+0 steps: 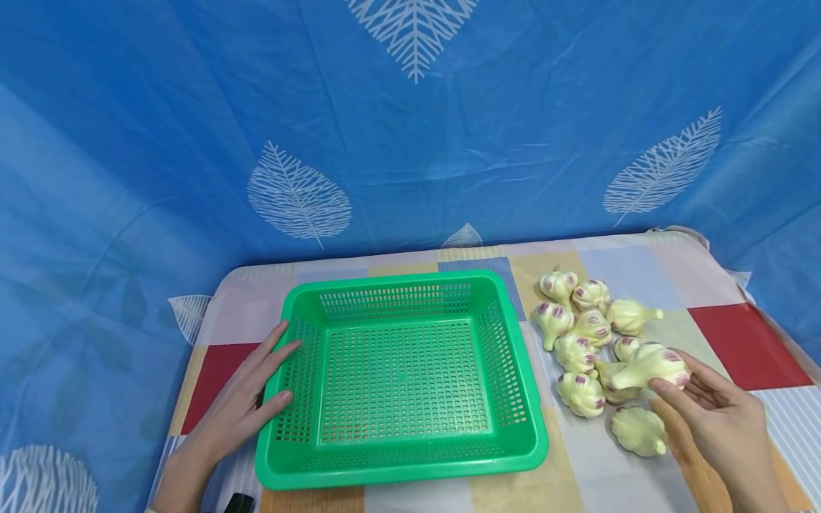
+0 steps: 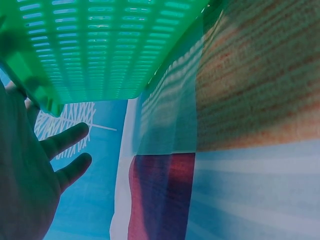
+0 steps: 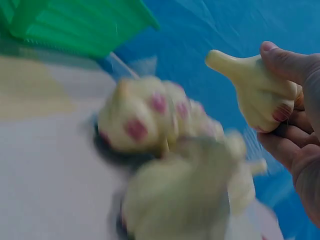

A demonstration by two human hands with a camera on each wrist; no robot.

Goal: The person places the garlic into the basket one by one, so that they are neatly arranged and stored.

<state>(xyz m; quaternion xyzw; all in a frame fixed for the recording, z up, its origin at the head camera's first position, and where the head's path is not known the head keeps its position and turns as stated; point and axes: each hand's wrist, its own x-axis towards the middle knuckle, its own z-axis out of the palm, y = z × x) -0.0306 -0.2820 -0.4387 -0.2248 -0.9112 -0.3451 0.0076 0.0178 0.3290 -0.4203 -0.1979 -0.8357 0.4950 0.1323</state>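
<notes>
A green plastic basket (image 1: 400, 467) with slotted walls stands on the table, nothing inside it. At its left rim rests my left hand (image 1: 246, 392), fingers straight and spread over the edge; the left wrist view has this hand (image 2: 30, 165) beside the basket wall (image 2: 110, 55). On the right, my right hand (image 1: 718, 410) pinches a garlic bulb (image 1: 653, 365) between thumb and fingers, its neck pointing left. In the right wrist view that bulb (image 3: 265, 90) is lifted above the others. Beneath and left of it lies a pile of garlic bulbs (image 1: 574, 353), pale with purple patches.
A patchwork-patterned cloth (image 1: 641, 263) covers the table. Behind it hangs a blue sheet with white leaf prints (image 1: 410, 157). A small black object (image 1: 239, 503) shows at the front edge near my left forearm. One garlic bulb (image 1: 638, 431) lies nearest the front.
</notes>
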